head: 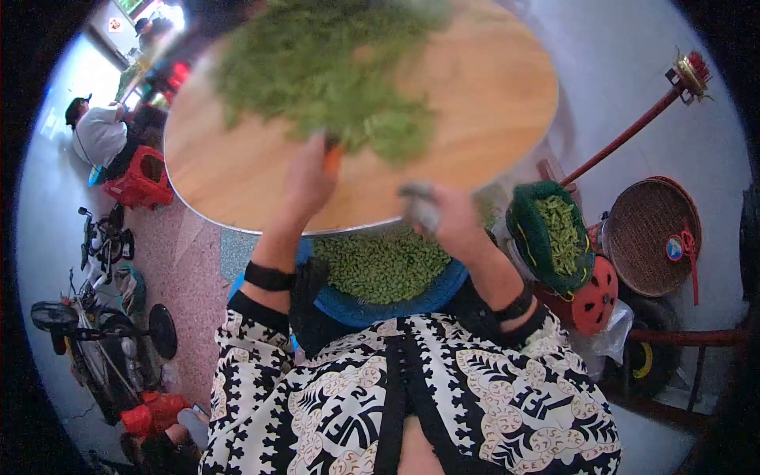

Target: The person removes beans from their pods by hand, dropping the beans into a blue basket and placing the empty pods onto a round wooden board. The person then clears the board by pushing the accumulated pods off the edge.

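Observation:
A heap of green pods [320, 71], blurred, covers the far part of a round wood-grain tabletop [475, 119]. My left hand [312, 175] reaches over the table to the near edge of the heap. A small orange thing and a dark tip show at its fingers; blur hides whether they are held or worn. Over the table's near rim is my right hand [454, 217], with a blurred greyish thing [423, 206] at its fingers. Shelled green beans [380, 267] fill a blue basket [362, 313] below the rim, close to my body.
Green pods fill a green mesh bag [522, 237] at right, beside a red stool [594, 297] and a round woven tray [647, 237]. A red pole [623, 133] leans there. At left, a person [101, 136] sits on a red plastic stool [139, 178]; a motorbike [107, 344] stands nearer.

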Demonstrator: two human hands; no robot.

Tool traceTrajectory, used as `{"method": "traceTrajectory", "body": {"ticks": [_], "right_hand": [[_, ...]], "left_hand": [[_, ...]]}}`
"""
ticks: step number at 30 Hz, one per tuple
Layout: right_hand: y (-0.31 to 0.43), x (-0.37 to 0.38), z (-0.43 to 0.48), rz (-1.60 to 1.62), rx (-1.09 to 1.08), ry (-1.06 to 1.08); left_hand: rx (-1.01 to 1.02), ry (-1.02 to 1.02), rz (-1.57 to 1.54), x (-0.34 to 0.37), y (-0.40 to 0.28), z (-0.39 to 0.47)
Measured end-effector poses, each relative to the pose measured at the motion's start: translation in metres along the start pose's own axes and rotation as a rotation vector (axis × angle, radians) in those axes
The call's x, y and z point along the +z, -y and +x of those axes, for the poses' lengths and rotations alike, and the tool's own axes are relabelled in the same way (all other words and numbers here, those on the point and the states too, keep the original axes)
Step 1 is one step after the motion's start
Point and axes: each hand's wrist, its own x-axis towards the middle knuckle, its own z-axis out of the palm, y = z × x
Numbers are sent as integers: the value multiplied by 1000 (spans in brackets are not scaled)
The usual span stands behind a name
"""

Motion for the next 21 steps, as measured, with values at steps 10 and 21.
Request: {"method": "traceTrajectory", "body": {"ticks": [10, 21], "right_hand": [[13, 24, 34, 387, 23, -13], [16, 29, 37, 335, -20, -15]], "left_hand": [[206, -48, -146, 6, -21, -44], [257, -32, 169, -7, -39, -48]]}}
